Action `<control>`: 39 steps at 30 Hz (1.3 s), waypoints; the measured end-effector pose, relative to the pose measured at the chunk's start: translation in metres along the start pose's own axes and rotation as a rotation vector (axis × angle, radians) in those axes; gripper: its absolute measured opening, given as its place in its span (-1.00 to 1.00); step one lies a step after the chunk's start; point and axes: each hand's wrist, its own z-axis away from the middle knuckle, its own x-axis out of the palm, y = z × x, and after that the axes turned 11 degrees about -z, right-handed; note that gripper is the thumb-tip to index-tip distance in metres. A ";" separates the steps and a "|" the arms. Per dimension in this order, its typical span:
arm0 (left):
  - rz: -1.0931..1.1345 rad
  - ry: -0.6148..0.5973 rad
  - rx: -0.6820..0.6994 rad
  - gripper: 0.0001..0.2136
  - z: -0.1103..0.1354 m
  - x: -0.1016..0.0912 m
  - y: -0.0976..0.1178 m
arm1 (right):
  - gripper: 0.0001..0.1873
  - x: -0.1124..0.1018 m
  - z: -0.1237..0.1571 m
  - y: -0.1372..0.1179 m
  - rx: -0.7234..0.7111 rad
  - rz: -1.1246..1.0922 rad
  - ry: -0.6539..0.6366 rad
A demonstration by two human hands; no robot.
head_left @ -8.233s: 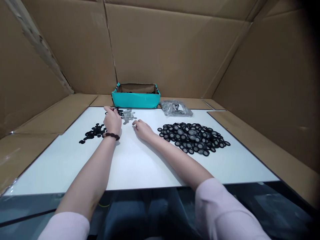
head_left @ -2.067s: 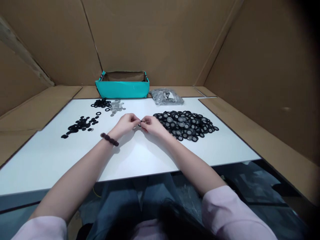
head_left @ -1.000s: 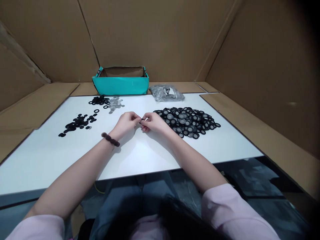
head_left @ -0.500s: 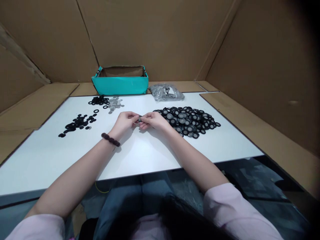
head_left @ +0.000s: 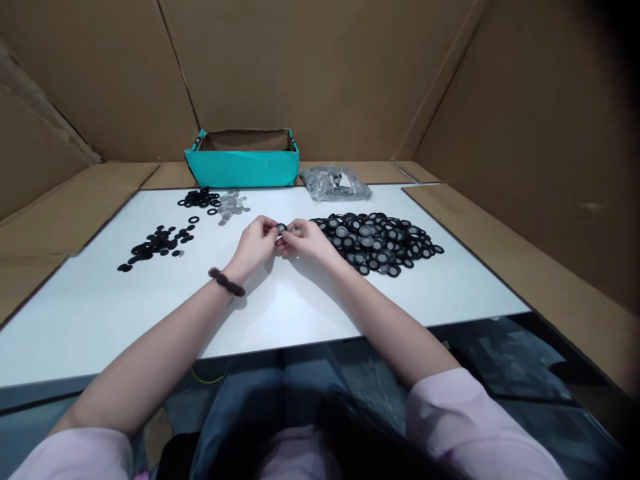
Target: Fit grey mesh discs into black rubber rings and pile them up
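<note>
Above the middle of the white table, my left hand (head_left: 259, 241) and my right hand (head_left: 309, 240) meet fingertip to fingertip. Between them they pinch a small round disc (head_left: 281, 229) with a dark rim and a grey centre; the fingers partly cover it. Just right of my right hand spreads a big pile of black-rimmed discs with grey centres (head_left: 375, 241). On the left lie a scatter of small black discs (head_left: 157, 244), a cluster of black rings (head_left: 201, 199) and some translucent grey discs (head_left: 232, 208).
A turquoise open box (head_left: 243, 169) stands at the back, beside a clear plastic bag (head_left: 336, 184) of grey pieces. Cardboard walls (head_left: 320, 73) enclose the white table (head_left: 280, 320) at the back and sides. A lone black ring (head_left: 193, 220) lies left of centre.
The fingers of both hands have shifted around the disc, which is tilted up and shows more of its face now. The piles look the same.
</note>
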 end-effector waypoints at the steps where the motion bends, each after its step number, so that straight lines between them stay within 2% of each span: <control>1: -0.033 0.014 0.012 -0.92 0.000 0.000 0.000 | -0.81 -0.001 0.000 0.002 -0.025 0.047 -0.006; 8: -0.092 -0.015 0.050 -0.90 0.002 -0.002 0.003 | -0.93 -0.005 0.001 0.003 -0.133 0.210 0.039; 11: -0.187 0.022 0.088 -0.92 0.005 -0.004 0.006 | -0.91 -0.002 0.003 0.002 -0.183 0.232 0.071; 16: -0.261 0.055 0.138 -0.93 0.007 -0.003 0.008 | -0.89 0.000 0.005 0.002 -0.373 0.354 0.131; 20: -0.342 0.061 0.165 -0.93 0.006 -0.003 0.006 | -0.87 -0.004 0.004 0.005 -0.407 0.435 0.151; 23: -0.369 -0.011 0.171 -0.92 0.004 -0.007 0.004 | -0.88 -0.007 0.002 0.007 -0.354 0.409 0.108; 27: -0.426 -0.110 0.208 -0.90 0.000 -0.015 0.003 | -0.96 -0.006 0.000 0.007 -0.199 0.202 0.068; 29: -0.394 -0.102 0.202 -0.91 -0.001 -0.015 0.003 | -0.95 -0.004 0.000 0.005 -0.128 0.052 0.080; 34: -0.124 -0.112 0.117 -0.88 -0.003 -0.010 0.001 | -0.83 -0.005 -0.001 0.001 -0.013 -0.226 0.102; 36: -0.090 -0.111 0.091 -0.87 -0.003 -0.009 0.001 | -0.84 -0.006 -0.001 0.000 0.018 -0.259 0.067; 39: -0.103 -0.086 0.073 -0.88 -0.003 -0.009 0.002 | -0.88 -0.006 0.000 -0.002 0.028 -0.178 0.045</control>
